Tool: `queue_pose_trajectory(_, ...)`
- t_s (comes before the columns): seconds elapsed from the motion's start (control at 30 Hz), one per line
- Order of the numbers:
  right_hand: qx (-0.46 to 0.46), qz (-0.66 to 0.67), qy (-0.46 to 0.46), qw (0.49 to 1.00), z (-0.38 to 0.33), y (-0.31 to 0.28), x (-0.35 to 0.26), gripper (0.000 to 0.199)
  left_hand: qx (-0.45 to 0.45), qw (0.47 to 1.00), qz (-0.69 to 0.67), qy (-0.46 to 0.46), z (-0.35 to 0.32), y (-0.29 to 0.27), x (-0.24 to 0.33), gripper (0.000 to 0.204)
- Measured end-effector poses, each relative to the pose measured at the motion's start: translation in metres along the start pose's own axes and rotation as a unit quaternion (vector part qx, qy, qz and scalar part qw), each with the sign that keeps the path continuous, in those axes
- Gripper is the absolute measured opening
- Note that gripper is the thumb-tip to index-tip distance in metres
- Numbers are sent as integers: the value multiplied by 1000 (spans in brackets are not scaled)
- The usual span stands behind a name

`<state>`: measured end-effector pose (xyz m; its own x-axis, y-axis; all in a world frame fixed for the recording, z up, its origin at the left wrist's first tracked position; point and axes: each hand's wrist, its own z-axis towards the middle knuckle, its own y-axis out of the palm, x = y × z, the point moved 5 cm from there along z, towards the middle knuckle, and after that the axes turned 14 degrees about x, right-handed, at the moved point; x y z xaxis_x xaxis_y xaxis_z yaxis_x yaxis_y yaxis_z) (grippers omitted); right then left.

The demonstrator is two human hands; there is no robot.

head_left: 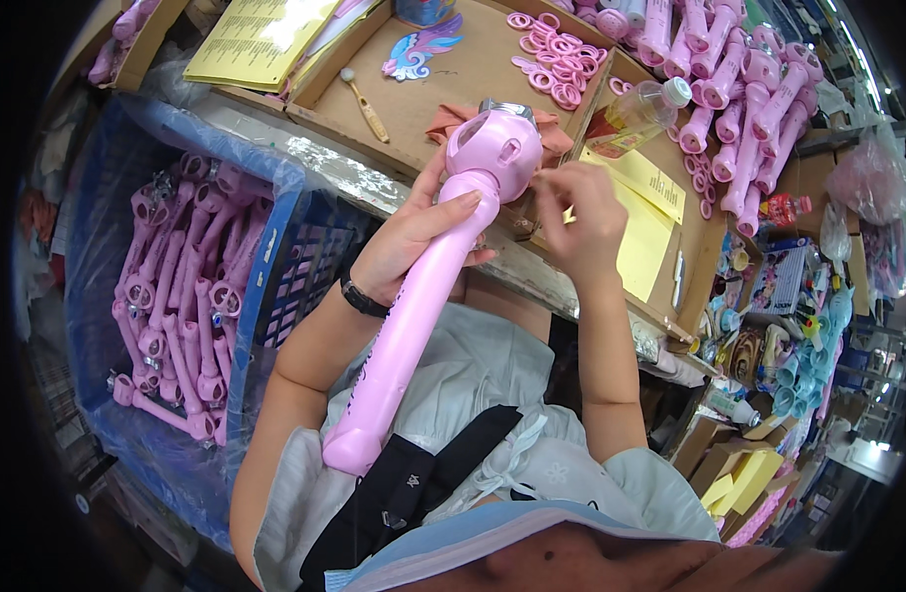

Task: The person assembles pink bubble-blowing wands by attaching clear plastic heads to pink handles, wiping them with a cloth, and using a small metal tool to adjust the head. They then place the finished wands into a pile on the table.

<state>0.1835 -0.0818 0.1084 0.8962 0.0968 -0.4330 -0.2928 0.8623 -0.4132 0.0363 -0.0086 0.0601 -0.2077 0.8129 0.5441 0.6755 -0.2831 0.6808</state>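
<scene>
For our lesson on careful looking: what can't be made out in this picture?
Head view:
Right hand: curled fingers hide whether it pinches anything.
Crumpled orange cloth: middle hidden behind the pink plastic wand.
Blue plastic crate: floor hidden beneath heaped pink plastic wands.
Round blue container: partly cut off by the upper edge.

One held pink wand [425, 286], one brush [366, 107], one blue crate [273, 259]

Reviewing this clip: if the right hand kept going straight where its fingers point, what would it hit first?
Probably the pink wand's round head, just beyond the right hand's fingertips; whether they already touch is unclear.
</scene>
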Motion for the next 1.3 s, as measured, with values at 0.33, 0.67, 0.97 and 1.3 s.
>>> queue_pose_trajectory(0.33, -32, 38, -30, 998, -1, 1, -5, 17, 1, 1000, -22, -8, -3, -2, 0, 70)
queue_pose_trajectory(0.67, -2, 21, -5, 1000, -1, -2, -3, 17, -2, 999, -33, -6, -3, -3, -2, 69)
queue_pose_trajectory(0.97, 15, 3, 48, 999, 1, -3, 1, 15, -8, 1000, -24, -1, -5, -3, -1, 70)
queue_pose_trajectory(1.3, -23, 25, 2, 999, 0, 0, -6, 17, 3, 999, -41, -7, -6, -3, -1, 70)
